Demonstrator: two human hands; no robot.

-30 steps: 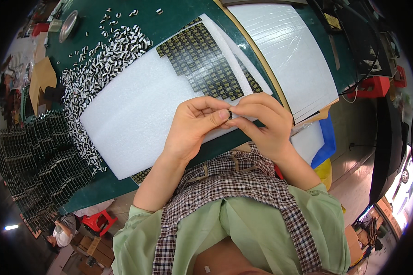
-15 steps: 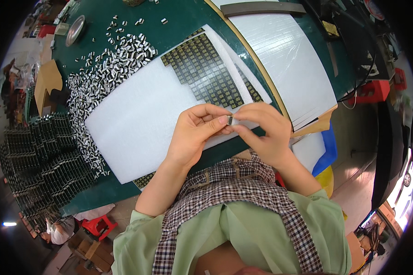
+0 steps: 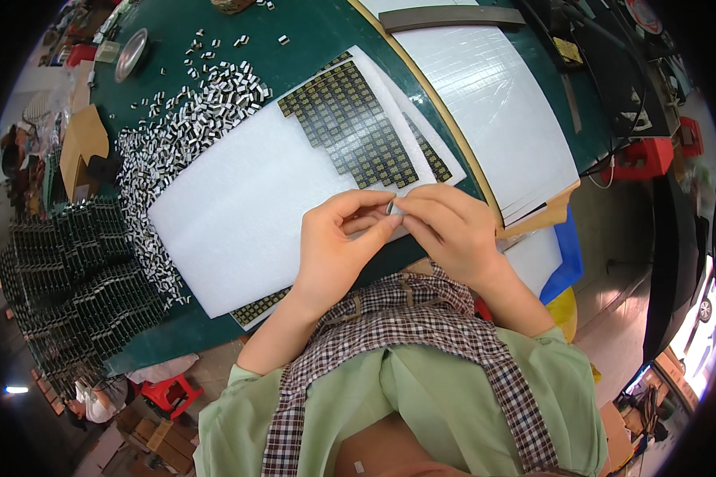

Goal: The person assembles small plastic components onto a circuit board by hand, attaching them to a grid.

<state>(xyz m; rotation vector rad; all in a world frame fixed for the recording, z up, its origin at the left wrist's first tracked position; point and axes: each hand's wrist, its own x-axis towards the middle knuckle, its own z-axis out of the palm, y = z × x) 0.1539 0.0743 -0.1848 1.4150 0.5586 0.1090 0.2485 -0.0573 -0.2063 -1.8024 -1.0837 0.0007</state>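
Above the table's near edge, my left hand and my right hand meet fingertip to fingertip. Between them is a small silver-and-dark block, pinched by the thumb and fingers of both hands and partly covered by them. Beneath and beyond the hands lies a white foam sheet. Its far right part bears close rows of small dark squares with gold marks, ending in a stepped edge. More foam with such squares shows underneath. Left of the sheet spreads a heap of small silver-and-dark blocks.
Dark green board-like strips stand packed at the left of the green table. A metal dish lies at the far left. On the right are large white sheets behind a tan edge strip, with a grey bar across them.
Both hands have drawn closer together around the small block, and it has turned between the fingertips. My right fingers now cover more of it. The foam sheet and heap look unchanged.
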